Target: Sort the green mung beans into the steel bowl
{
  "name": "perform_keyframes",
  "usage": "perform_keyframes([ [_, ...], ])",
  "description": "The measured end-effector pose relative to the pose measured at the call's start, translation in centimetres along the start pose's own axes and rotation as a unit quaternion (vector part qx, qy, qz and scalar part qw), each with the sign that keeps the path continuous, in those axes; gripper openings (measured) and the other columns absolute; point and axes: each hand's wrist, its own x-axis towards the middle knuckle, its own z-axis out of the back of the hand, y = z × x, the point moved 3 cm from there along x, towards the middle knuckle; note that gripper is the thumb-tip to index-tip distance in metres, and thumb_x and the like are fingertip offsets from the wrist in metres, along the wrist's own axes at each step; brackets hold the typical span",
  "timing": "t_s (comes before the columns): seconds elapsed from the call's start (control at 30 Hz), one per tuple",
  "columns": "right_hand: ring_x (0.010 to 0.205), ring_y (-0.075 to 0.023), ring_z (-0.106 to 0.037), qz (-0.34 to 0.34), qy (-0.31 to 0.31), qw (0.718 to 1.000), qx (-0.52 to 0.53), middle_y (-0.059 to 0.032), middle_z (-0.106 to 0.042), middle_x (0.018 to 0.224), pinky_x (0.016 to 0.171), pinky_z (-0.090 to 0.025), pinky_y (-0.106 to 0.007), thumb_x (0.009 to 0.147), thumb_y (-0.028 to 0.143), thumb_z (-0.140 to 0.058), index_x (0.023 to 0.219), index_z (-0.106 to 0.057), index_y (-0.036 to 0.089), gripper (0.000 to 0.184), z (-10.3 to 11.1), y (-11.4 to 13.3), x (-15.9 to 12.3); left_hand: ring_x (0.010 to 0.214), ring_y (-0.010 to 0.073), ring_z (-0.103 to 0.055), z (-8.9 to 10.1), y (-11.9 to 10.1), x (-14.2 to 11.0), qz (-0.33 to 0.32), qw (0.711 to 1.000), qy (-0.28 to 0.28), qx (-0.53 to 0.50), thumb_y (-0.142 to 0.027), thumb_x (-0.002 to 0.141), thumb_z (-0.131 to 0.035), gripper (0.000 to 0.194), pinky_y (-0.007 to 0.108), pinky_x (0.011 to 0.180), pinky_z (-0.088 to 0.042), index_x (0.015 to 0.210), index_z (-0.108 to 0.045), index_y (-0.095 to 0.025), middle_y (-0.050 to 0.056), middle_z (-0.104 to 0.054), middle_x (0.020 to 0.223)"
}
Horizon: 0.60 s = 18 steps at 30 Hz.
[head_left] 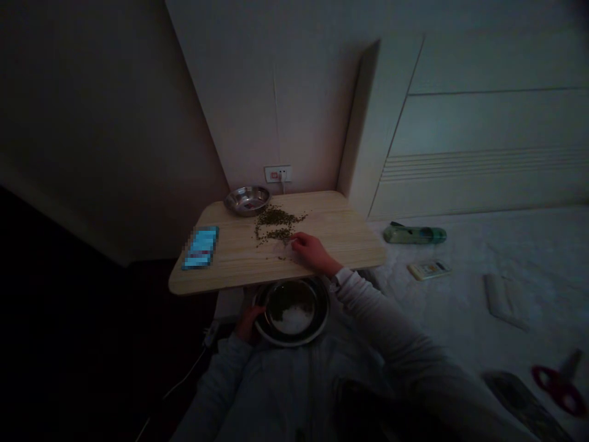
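A pile of small dark green beans [276, 222] lies spread on a light wooden table [340, 230]. My right hand [309, 248] rests on the table at the near edge of the pile, fingers curled together and touching a few beans. My left hand [249, 323] grips the left rim of a metal bowl [292, 310] held just below the table's front edge. That bowl holds dark beans and something white.
A second, smaller metal bowl [247, 199] stands at the table's back left. A phone with a lit screen [201, 247] lies on the left. On the white bed to the right lie a green bottle [414, 234], a remote [429, 269] and red scissors [559, 385]. A wall socket [278, 174] sits behind.
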Motion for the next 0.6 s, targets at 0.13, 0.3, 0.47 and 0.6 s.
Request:
perform_keyframes([
  [0.13, 0.077, -0.0141, -0.056, 0.042, 0.03, 0.997, -0.055, -0.0035, -0.065, 0.088, 0.073, -0.042, -0.025, 0.075, 0.018, -0.047, 0.099, -0.062, 0.018, 0.028, -0.8, 1.2, 1.2, 0.073, 0.0255, -0.059, 0.2, 0.9, 0.7, 0.029, 0.999, -0.021, 0.007, -0.025, 0.048, -0.062, 0.006, 0.035, 0.07, -0.043, 0.052, -0.061, -0.021, 0.003, -0.063, 0.058],
  [0.3, 0.087, -0.0172, -0.056, 0.073, 0.072, 0.989, -0.11, -0.0048, -0.064, 0.098, 0.079, -0.041, -0.028, 0.077, 0.017, -0.045, 0.102, -0.061, 0.02, 0.029, -1.4, 2.2, 1.9, 0.079, 0.027, -0.06, 0.7, 1.5, 1.2, 0.034, 0.999, -0.013, 0.013, -0.025, 0.049, -0.063, 0.005, 0.035, 0.072, -0.043, 0.052, -0.06, -0.022, 0.003, -0.064, 0.059],
  [0.47, 0.082, -0.0161, -0.057, 0.084, 0.098, 0.983, -0.131, -0.0049, -0.065, 0.093, 0.077, -0.041, -0.027, 0.078, 0.017, -0.045, 0.101, -0.062, 0.019, 0.029, -1.2, 3.2, 1.2, 0.074, 0.0264, -0.061, 0.6, 1.6, 1.1, 0.035, 0.999, -0.015, -0.004, -0.026, 0.049, -0.062, 0.009, 0.035, 0.069, -0.044, 0.056, -0.063, -0.02, 0.004, -0.065, 0.059],
  [0.6, 0.077, -0.0152, -0.057, 0.081, 0.099, 0.985, -0.114, -0.0063, -0.065, 0.088, 0.074, -0.041, -0.027, 0.078, 0.018, -0.043, 0.103, -0.06, 0.016, 0.031, -1.0, 3.6, 0.8, 0.072, 0.0265, -0.061, 0.3, 1.5, 0.9, 0.037, 0.999, -0.012, -0.006, -0.026, 0.05, -0.062, 0.007, 0.035, 0.069, -0.044, 0.052, -0.062, -0.019, 0.004, -0.065, 0.057],
])
